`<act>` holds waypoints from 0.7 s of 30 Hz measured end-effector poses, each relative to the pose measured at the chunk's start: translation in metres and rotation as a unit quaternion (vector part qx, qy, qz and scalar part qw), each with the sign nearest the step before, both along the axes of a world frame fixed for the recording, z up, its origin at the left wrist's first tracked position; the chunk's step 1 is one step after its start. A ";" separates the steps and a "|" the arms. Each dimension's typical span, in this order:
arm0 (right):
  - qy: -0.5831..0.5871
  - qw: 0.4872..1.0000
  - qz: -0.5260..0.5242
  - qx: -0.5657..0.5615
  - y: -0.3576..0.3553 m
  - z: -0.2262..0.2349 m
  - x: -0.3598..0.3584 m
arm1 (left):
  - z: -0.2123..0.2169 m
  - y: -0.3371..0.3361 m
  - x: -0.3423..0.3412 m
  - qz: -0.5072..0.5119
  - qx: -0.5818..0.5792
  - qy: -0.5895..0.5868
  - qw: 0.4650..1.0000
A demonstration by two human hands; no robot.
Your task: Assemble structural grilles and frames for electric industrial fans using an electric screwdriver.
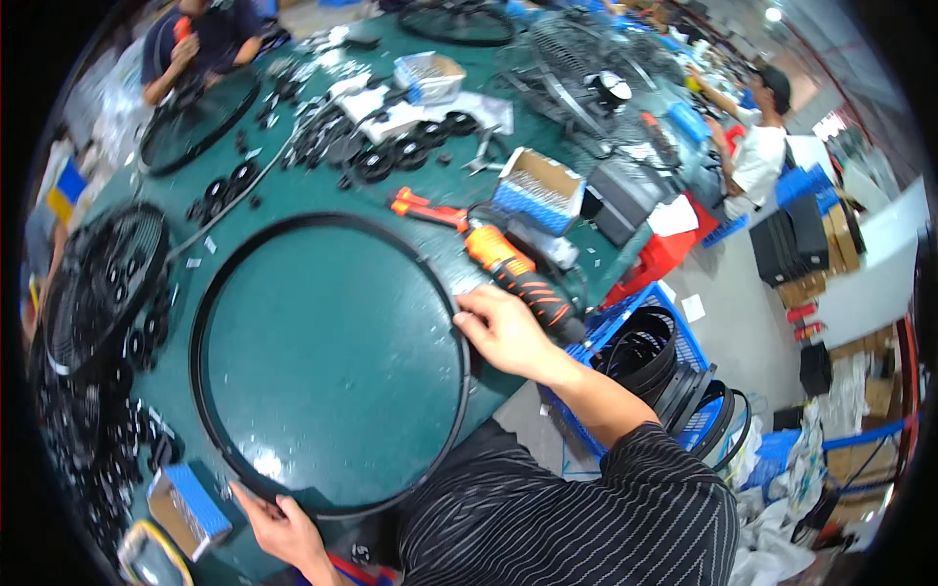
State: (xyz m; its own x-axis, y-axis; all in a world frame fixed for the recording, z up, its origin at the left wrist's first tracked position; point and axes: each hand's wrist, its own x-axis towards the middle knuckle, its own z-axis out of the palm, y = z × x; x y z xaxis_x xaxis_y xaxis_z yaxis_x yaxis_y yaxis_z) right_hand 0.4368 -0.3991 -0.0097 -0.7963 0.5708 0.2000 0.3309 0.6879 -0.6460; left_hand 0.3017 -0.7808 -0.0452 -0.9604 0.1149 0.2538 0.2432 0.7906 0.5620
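A large black hoop (pixel 197 356) lies over the green tabletop in front of me, its near edge close to my body. My left hand (pixel 283 535) holds the hoop at its near left, with fingers and thumb at the rim. On the right side, my right hand (pixel 503 330) is closed over the rim, fingers partly hidden. Just beyond my right hand rests an orange and black power tool (pixel 516 272). An open carton of small metal parts (pixel 540 191) stands past the tool.
Black fan grilles (pixel 107 283) and small black parts crowd the left side. Black wheels and knobs (pixel 376 161) lie farther back. To the right, a blue crate (pixel 679 327) holds black hoops. An open blue box (pixel 191 513) sits near left. Co-workers occupy the far left and right (pixel 757 161).
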 end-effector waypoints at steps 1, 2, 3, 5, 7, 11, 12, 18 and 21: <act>-0.032 0.999 -0.003 -0.009 0.001 0.009 0.005 | 0.002 0.003 -0.001 -0.010 0.008 0.007 1.000; -0.021 0.999 0.011 0.034 0.004 0.019 0.009 | 0.004 0.007 -0.002 -0.007 0.014 -0.015 1.000; 0.032 0.999 0.007 0.043 0.013 0.032 0.014 | 0.007 0.007 0.000 -0.014 0.003 0.020 1.000; 0.121 0.980 -0.027 0.153 0.043 0.057 0.026 | 0.015 0.009 0.003 0.017 -0.006 -0.040 0.999; 0.169 0.914 -0.110 0.351 0.106 0.079 0.027 | 0.021 0.012 0.005 0.032 -0.027 -0.009 0.999; 0.021 0.826 -0.261 0.499 0.230 0.097 0.041 | 0.019 0.022 -0.001 0.006 0.078 0.037 0.996; -0.019 0.860 -0.265 0.435 0.249 0.093 0.045 | 0.019 0.020 0.000 0.022 0.141 -0.045 0.989; -0.205 0.856 -0.282 0.382 0.359 0.040 0.031 | 0.010 0.006 0.004 0.052 0.060 0.038 0.996; -0.186 0.878 -0.238 0.372 0.398 0.026 0.037 | 0.013 0.000 0.007 0.045 0.067 0.075 0.994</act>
